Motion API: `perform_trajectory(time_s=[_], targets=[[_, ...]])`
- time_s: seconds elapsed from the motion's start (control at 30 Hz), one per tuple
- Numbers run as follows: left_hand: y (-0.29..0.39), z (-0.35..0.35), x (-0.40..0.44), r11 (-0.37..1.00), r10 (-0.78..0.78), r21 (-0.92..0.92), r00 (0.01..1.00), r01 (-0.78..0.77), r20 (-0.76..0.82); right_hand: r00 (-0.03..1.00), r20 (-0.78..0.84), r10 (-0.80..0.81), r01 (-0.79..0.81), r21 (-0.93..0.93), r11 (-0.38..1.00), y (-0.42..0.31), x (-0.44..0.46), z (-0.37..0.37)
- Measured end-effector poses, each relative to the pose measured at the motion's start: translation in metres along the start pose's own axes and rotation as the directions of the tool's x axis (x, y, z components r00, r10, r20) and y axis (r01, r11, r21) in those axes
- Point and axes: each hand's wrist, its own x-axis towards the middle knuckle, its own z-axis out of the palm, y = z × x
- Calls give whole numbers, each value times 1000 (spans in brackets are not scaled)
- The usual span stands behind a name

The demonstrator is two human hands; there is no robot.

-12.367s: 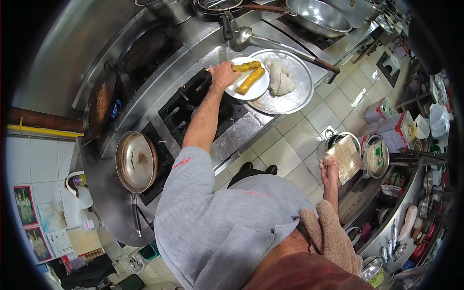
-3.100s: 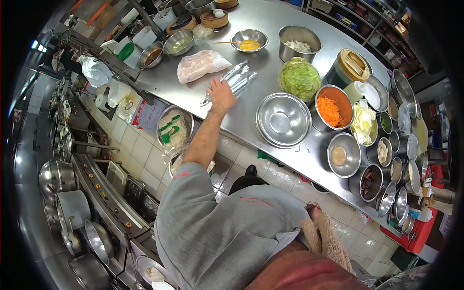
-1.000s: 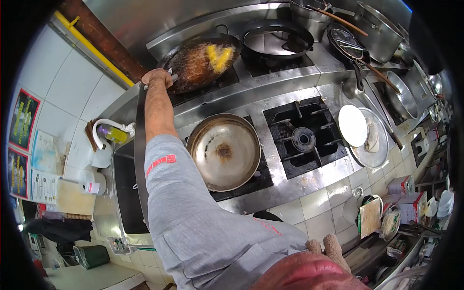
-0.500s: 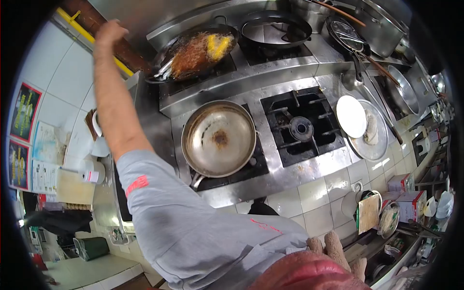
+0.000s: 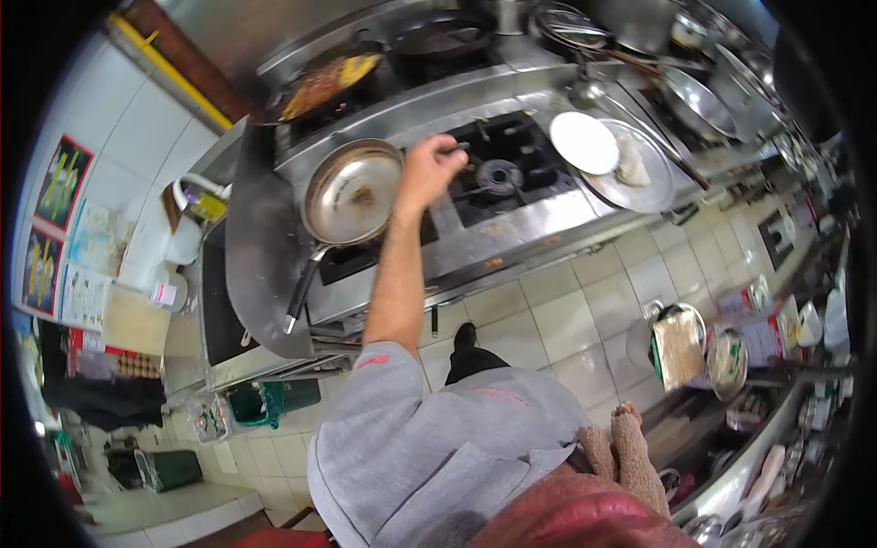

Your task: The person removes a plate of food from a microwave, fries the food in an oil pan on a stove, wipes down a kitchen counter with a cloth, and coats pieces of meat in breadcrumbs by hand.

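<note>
My left hand reaches over the stove between the steel frying pan and the open burner, thumb and fingers apart, holding nothing. Only a bit of my right hand shows beside the brown towel; its fingers are mostly hidden. Yellow pieces lie in bubbling oil in the blurred wok at the back left. An empty white plate overlaps a round metal tray, which bears a pale folded cloth-like thing.
A dark pan sits behind the burner. The frying pan's black handle juts toward the front edge. At the right are a ladle, a steel wok and, lower down, a pot with a flat board on it.
My left hand has left the wok's handle side, rising left and then swinging right over the burners. The view has turned, shifting the stove up and left. More of my right hand shows.
</note>
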Motion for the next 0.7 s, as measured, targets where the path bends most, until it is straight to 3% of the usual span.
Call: perform_trajectory(time_s=[0.07, 0.13, 0.17, 0.23, 0.37, 0.43, 0.5, 0.53, 0.57, 0.6, 0.63, 0.7], targets=[[-10, 67, -19, 999, -34, -26, 990, 38, 136, 998, 4, -69, 68, 97, 993, -2, -16, -14], [-10, 115, -28, 1000, -8, 13, 969, 5, 245, 962, -235, -139, 138, -21, 990, 1, -25, -21], [-12, 136, -24, 1000, 14, -1, 967, -14, 253, 956, -257, -143, 144, -14, 989, 0, -32, -27], [-14, 166, 4, 994, 107, -7, 957, -109, 271, 974, -145, -171, 187, 103, 977, 4, -38, -41], [-16, 230, 96, 988, 72, -147, 978, -43, 198, 962, -237, -131, 158, 99, 982, 19, -32, -53], [-5, 258, 148, 980, -39, -187, 985, 71, 168, 954, -237, -183, 149, -156, 976, 36, -23, -70], [4, 288, 198, 978, -26, -204, 995, 46, 98, 948, -212, -238, 141, -392, 909, 41, -16, -78], [0, 309, 229, 951, -56, -291, 985, 102, 163, 941, -220, -259, 157, -394, 906, 39, -13, -73], [6, 325, 249, 946, -44, -310, 985, 95, 166, 946, -272, -174, 96, -276, 956, 38, -13, -61], [14, 337, 265, 778, -155, -535, 927, 328, 342, 947, -311, -80, 33, -152, 988, 36, -12, -47], [21, 348, 280, 519, -197, -656, 824, 547, 531, 944, -316, -90, 43, -154, 987, 30, -11, -29], [24, 371, 310, 454, -160, -679, 802, 577, 575, 904, -418, -84, 8, -181, 983, 9, -18, 23]])
